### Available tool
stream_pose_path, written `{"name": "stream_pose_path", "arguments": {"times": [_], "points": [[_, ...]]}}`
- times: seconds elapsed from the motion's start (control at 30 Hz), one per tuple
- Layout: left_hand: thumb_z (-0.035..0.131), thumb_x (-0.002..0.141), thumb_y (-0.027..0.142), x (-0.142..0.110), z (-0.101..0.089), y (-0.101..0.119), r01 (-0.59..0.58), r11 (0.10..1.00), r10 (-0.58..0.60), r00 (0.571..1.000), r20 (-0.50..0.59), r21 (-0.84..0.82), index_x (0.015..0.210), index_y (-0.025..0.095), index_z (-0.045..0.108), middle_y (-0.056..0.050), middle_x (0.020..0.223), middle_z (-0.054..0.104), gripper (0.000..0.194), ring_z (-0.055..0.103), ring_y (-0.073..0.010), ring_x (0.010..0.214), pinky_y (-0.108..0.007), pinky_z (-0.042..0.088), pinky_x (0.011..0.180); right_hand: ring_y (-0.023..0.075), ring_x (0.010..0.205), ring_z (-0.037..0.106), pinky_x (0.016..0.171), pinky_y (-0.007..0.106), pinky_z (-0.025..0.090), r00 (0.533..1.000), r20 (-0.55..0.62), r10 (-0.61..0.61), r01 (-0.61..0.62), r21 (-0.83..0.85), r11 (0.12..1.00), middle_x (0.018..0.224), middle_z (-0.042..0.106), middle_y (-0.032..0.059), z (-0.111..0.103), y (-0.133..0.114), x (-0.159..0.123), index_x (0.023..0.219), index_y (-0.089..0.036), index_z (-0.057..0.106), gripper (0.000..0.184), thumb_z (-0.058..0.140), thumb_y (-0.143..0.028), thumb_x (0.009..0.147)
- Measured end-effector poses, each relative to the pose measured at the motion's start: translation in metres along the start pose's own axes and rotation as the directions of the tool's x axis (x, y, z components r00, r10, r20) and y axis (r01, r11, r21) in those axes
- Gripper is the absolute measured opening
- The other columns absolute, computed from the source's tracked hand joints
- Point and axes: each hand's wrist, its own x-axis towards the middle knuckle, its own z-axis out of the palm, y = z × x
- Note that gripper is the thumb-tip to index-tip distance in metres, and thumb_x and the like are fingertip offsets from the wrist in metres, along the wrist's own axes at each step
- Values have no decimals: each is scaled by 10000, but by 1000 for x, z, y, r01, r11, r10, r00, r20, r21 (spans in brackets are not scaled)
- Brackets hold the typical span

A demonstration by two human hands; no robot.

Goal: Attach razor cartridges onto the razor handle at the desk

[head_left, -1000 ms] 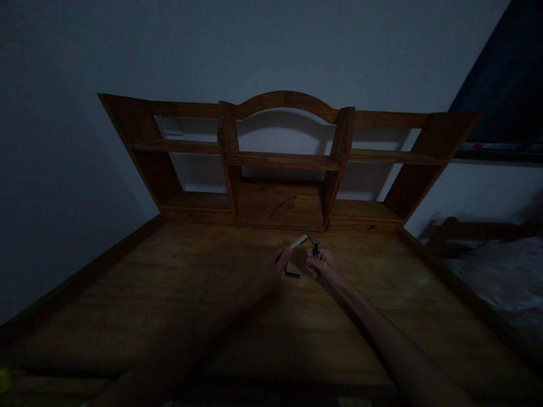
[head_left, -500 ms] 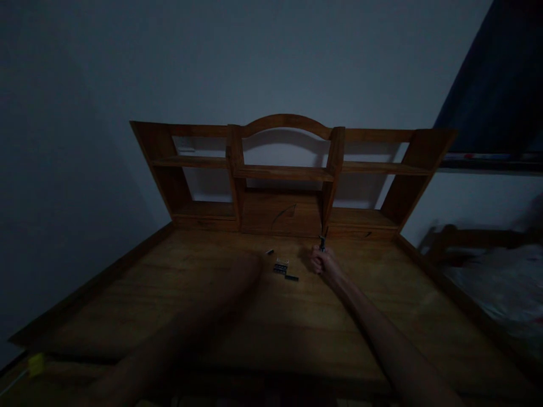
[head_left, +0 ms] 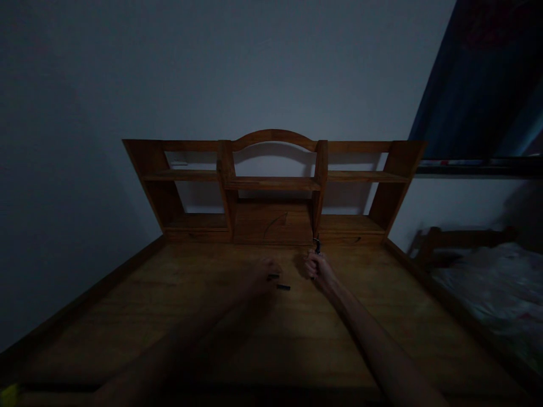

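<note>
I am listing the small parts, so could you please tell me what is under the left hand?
The wooden desktop lies beneath the left hand, and a small dark piece shows partly at its edge. I cannot see whether the hand covers more.

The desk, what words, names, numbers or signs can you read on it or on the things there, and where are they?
None that I can read.
Dark strip on the desk: too small and dim to show any writing.
Tool in the right hand: too small and dim too.
</note>
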Motion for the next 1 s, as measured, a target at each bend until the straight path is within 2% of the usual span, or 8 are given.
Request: {"name": "stream_pose_path", "arguments": {"times": [0.1, 0.3, 0.43, 0.53, 0.67, 0.73, 0.87, 1.0], "points": [[647, 777, 293, 11, 12, 6, -72, 997, 73, 997, 28, -21, 984, 252, 663, -38, 1069, 599, 212, 485, -221, 1062, -341, 342, 927, 38, 321, 144, 293, 180, 124, 1000, -10, -5, 5, 3, 1000, 416, 217, -131, -1, -2, 0, 595, -229, 252, 388, 639, -210, 607], [653, 750, 251, 18, 16, 5, -72, 996, 77, 989, 126, -44, 865, 230, 678, -27, 1001, 631, 120, 498, -228, 1063, -371, 315, 953, 43, 333, 141, 303, 179, 135, 1000, -23, -1, 1, -27, 1000, 424, 204, -128, -1, -4, 0, 587, -228, 246, 387, 632, -242, 612], [584, 800, 271, 19, 16, 7, -46, 943, 70, 996, 61, -329, 942, 212, 664, -31, 924, 676, 174, 587, -176, 904, -327, 413, 883, 44, 340, 142, 314, 185, 133, 999, -51, -9, 5, -91, 996, 424, 215, -123, -3, -1, 2, 574, -225, 265, 371, 629, -279, 621], [585, 802, 349, 17, 21, 6, 73, 797, -154, 984, -86, -599, 1012, 200, 658, -55, 973, 689, 268, 628, -175, 856, -311, 492, 782, 49, 347, 185, 331, 197, 114, 996, -90, -13, -3, -175, 985, 424, 283, -102, -4, 3, 3, 560, -213, 341, 333, 632, -342, 655], [664, 729, 465, 12, 32, -2, 164, 537, -451, 885, -118, -827, 986, 185, 683, -82, 997, 704, 380, 659, -224, 885, -362, 535, 764, 60, 398, 260, 377, 210, 131, 992, -114, -48, 10, -314, 949, 467, 360, -67, 1, 3, -3, 571, -177, 455, 335, 644, -421, 703], [717, 679, 469, 10, 36, -5, 156, 415, -493, 866, -78, -896, 991, 161, 678, -97, 964, 715, 441, 670, -234, 877, -392, 537, 798, 75, 446, 311, 414, 218, 178, 993, -58, -103, 64, -469, 881, 502, 401, -47, 8, 0, -9, 578, -165, 500, 358, 599, -461, 754], [768, 632, 454, 12, 42, -8, 86, 190, -485, 874, -18, -978, 1014, 111, 633, -131, 959, 717, 530, 682, -236, 877, -431, 523, 860, 119, 575, 438, 505, 223, 276, 985, 122, -125, 174, -718, 674, 617, 523, -18, 21, -9, -21, 669, -158, 607, 387, 490, -480, 850], [785, 623, 421, 13, 44, -9, 83, 162, -458, 889, 0, -983, 1047, 112, 631, -142, 1018, 703, 547, 679, -229, 891, -427, 509, 890, 174, 708, 528, 624, 246, 364, 966, 244, -88, 253, -810, 529, 758, 625, 6, 30, -10, -28, 780, -171, 666, 366, 458, -452, 888]]}}
